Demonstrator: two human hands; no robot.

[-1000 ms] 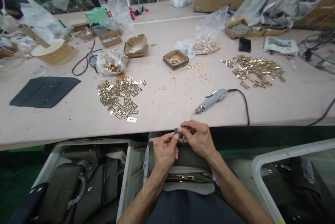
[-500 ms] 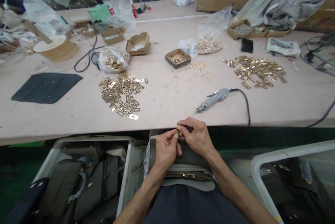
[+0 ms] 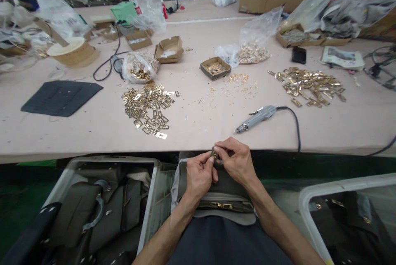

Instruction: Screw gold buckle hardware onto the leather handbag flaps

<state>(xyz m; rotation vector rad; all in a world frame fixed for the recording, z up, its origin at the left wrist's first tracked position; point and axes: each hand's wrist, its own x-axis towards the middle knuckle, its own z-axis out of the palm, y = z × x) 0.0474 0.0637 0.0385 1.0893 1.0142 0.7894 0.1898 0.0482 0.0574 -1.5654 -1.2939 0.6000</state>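
Below frame centre, left hand and right hand pinch a metal fitting, likely light, stiff; grip edges.

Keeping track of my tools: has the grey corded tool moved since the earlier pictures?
No: judged against the table, the grey corded tool keeps its place; both slid rightward together in view.

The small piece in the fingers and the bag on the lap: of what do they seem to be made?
Small piece: probably metal, partly gold-toned, judging by its glint. Bag: perhaps leather or imitation, matt grey-green; it looks smooth, without visible weave.
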